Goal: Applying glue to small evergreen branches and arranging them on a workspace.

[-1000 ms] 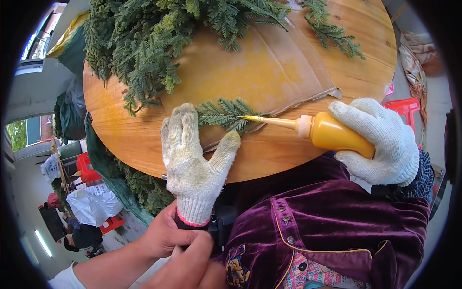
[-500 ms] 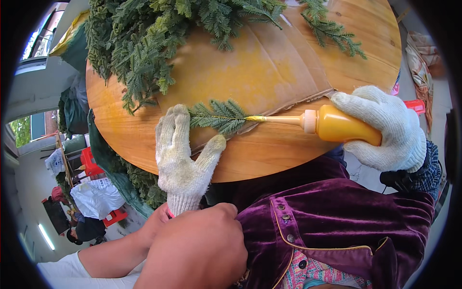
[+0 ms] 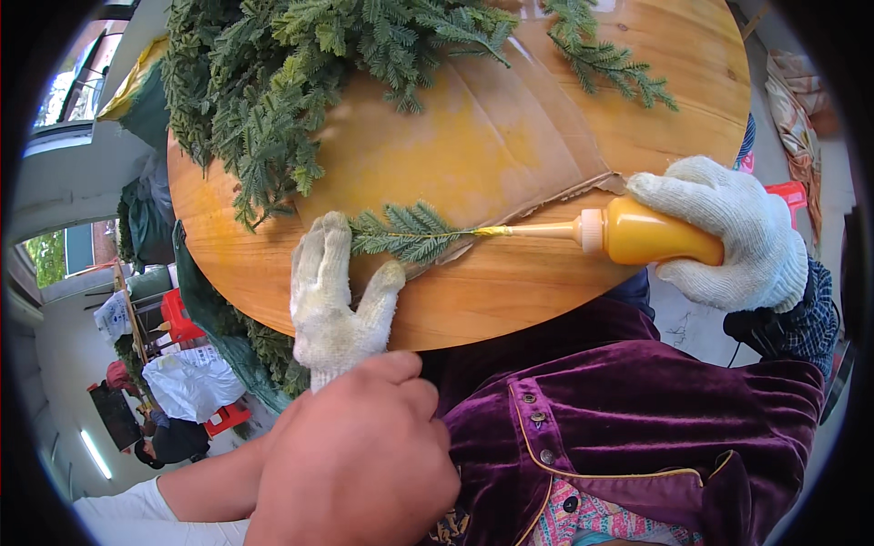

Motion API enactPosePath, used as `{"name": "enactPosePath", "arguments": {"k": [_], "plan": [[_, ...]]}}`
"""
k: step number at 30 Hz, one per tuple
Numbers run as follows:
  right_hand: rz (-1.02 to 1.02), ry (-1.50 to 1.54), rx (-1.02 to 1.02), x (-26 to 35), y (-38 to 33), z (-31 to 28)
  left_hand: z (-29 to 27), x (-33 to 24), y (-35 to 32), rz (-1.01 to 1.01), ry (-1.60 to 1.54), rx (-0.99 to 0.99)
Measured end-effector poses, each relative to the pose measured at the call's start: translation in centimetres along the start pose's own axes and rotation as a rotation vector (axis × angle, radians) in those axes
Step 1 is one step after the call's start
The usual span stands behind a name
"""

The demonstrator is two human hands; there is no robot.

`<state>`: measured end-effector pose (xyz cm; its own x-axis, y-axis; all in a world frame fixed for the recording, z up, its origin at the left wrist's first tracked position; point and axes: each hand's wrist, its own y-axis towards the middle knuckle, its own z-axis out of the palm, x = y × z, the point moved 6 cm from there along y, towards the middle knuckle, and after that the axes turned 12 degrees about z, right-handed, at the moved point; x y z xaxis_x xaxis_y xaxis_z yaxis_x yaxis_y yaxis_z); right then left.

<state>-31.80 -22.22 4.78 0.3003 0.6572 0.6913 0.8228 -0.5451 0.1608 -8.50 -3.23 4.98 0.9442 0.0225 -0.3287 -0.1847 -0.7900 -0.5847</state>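
My left hand (image 3: 339, 305), in a knitted off-white glove, lies with fingers stretched out and thumb apart. Its fingertips are beside the needle tip of a small fir sprig (image 3: 414, 235); whether they touch it cannot be told. A co-worker's bare hand (image 3: 360, 455), in front of my left wrist, covers the glove's cuff. My right hand (image 3: 751, 218), also gloved, is wrapped round an orange-yellow squeeze bottle (image 3: 660, 235) held on its side. The bottle's long nozzle (image 3: 542, 230) points left, its tip at the sprig's yellow-smeared stem end.
The round wooden table (image 3: 241, 278) bears a yellow-stained cardboard sheet (image 3: 455, 146). A large heap of fir branches (image 3: 273, 100) covers its far left, and another fir branch (image 3: 605, 64) lies at the far right. Green sacking (image 3: 205, 296) and more greenery (image 3: 273, 350) are beside the table at left.
The co-worker's bare hand has moved left and up over my left cuff. My left glove has shifted slightly left and down. My right hand still grips the bottle, almost unmoved.
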Motion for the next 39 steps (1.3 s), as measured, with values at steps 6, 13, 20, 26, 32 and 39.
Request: {"name": "enactPosePath", "arguments": {"k": [6,13,20,26,32,39], "plan": [[0.255,0.43,0.027,-3.5,-0.3,0.3,0.9,7.3,2.1,-0.072,0.069,-0.956],[0.656,1.033,0.034,-5.0,2.2,1.8,0.9,6.4,2.4,-0.042,0.163,-1.023],[0.607,0.957,0.062,-6.2,4.3,4.9,-1.9,3.0,4.8,0.132,0.328,-0.849],[0.669,1.017,0.081,-6.3,3.9,4.6,-0.5,7.3,0.8,0.057,0.148,-0.957],[0.597,1.052,0.025,-6.4,4.1,4.8,6.8,14.8,-10.4,-0.636,-0.087,-0.955],[0.574,1.085,0.021,-7.0,4.1,5.0,6.2,17.9,-14.2,-0.827,-0.069,-0.889]]}}
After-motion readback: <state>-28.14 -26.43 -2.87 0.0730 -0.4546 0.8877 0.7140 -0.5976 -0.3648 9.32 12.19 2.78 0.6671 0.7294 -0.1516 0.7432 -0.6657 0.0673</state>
